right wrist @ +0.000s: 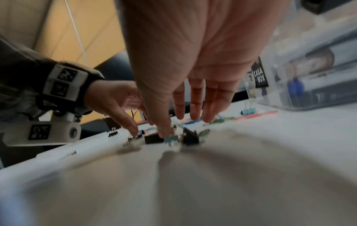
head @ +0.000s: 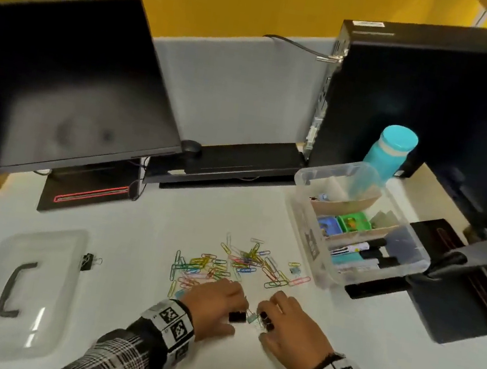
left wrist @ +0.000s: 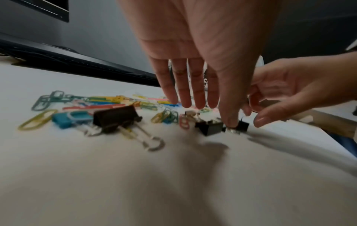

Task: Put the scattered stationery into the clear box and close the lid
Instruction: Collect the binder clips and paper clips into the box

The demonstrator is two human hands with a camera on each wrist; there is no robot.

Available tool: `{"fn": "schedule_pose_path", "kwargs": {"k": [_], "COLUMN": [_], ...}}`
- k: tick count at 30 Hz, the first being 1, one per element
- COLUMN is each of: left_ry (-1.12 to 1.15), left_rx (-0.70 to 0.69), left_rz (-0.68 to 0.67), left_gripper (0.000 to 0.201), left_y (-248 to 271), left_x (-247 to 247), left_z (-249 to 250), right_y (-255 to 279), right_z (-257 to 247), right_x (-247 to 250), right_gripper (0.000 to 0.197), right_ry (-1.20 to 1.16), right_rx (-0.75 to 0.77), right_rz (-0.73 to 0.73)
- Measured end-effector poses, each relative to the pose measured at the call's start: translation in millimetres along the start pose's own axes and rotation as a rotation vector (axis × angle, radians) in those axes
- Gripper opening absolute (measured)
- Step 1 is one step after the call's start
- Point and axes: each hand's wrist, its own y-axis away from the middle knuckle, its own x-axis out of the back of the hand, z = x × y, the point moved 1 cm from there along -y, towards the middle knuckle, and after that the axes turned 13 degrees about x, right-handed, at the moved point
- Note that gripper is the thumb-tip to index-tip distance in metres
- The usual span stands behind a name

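Coloured paper clips (head: pixel 236 265) lie scattered in the middle of the white table (head: pixel 136 301). My left hand (head: pixel 218 300) and right hand (head: pixel 287 326) hover close together near the front edge, fingers straight and pointing down. Between them sit small black and blue binder clips (head: pixel 250 318). In the left wrist view my left hand (left wrist: pixel 212 99) touches a small black clip (left wrist: pixel 210 126) with its thumb. My right hand (right wrist: pixel 179 122) touches a small blue clip (right wrist: pixel 171 139) with its thumb. The clear box (head: pixel 302 224) stands open at the right, holding markers and coloured items.
The clear lid (head: pixel 27 288) with a black handle lies at the front left, a black binder clip (head: pixel 87 260) beside it. A larger black binder clip (left wrist: pixel 115 117) and a blue clip (left wrist: pixel 71 119) lie left of my left hand. Monitors, a computer tower and a teal bottle (head: pixel 389 152) stand behind.
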Motion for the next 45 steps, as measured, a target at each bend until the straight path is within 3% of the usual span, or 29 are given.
{"fn": "schedule_pose_path", "kwargs": {"k": [3, 7, 12, 15, 20, 22, 24, 27, 31, 35, 38, 42, 45], "left_ry": [-0.024, -0.054, -0.116, 0.049, 0.502, 0.612, 0.726, 0.909, 1.155, 1.427, 1.526, 1.623, 1.599], "left_rx": [-0.03, -0.071, -0.141, -0.054, 0.113, 0.191, 0.293, 0.353, 0.366, 0.442, 0.486, 0.53, 0.603], "left_rz": [0.019, 0.042, 0.092, 0.161, 0.327, 0.395, 0.408, 0.374, 0.336, 0.325, 0.369, 0.388, 0.422], "left_gripper": [0.046, 0.035, 0.023, 0.034, 0.04, 0.042, 0.034, 0.025, 0.026, 0.023, 0.026, 0.021, 0.019], "left_y": [4.9, 4.6, 1.1, 7.5, 20.3, 21.7, 24.8, 29.9, 31.8, 30.0, 28.8, 29.9, 32.6], "left_x": [-13.2, -27.0, -30.8, -20.0, 0.6, 3.9, 7.4, 9.2, 9.1, 8.1, 10.9, 20.5, 25.5], "left_z": [-7.7, -15.4, -18.5, -20.5, -44.0, -58.3, -68.5, -78.6, -85.0, -87.9, -92.1, -103.4, -115.6], "right_y": [-4.3, -6.3, -1.8, 4.0, 2.3, 1.3, -1.2, -7.0, -15.1, -26.7, -31.8, -30.6, -28.0], "right_z": [-3.0, -1.8, 0.6, 5.4, 8.8, 7.9, 7.1, 1.5, -11.0, -23.5, -27.2, -16.4, -10.5], "right_x": [-13.9, -34.3, -23.0, -12.1, 0.3, 2.3, 0.0, -6.5, -19.2, -21.5, -21.4, -23.9, -13.3], "right_gripper": [0.036, 0.013, 0.025, 0.036, 0.023, 0.022, 0.023, 0.008, 0.031, 0.032, 0.022, 0.016, 0.008], "right_ry": [0.019, 0.014, -0.287, -0.564, -1.179, -1.267, -1.207, -0.807, -0.383, -0.123, -0.079, -0.435, -1.115], "right_rx": [-0.037, -0.036, -0.163, -0.321, -0.57, -0.655, -0.658, -0.484, -0.341, -0.354, -0.348, -0.375, -0.493], "right_rz": [-0.033, 0.065, 0.268, 0.398, 0.661, 0.672, 0.6, 0.364, 0.118, 0.043, 0.033, 0.18, 0.39]}}
